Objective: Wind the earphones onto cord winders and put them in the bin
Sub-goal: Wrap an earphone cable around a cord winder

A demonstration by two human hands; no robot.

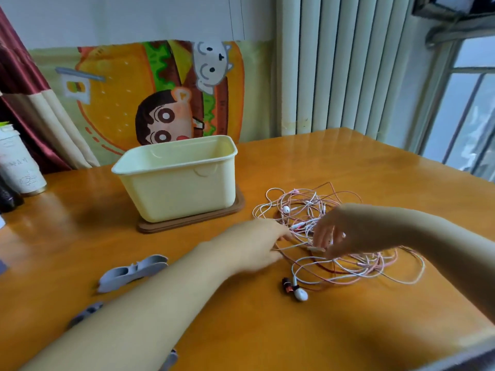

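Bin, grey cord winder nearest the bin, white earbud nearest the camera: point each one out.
bin [176, 195], head view, middle of its front wall.
grey cord winder [134, 273], head view, its narrow middle.
white earbud [301, 294], head view, its rounded body.

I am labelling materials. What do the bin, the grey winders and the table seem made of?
Bin: pale yellow plastic, smooth and slightly matte; thin moulded rim. Winders: likely silicone or soft rubber, matte grey; rounded shapes, no shine. Table: wood or veneer, glossy varnish; it reflects light.
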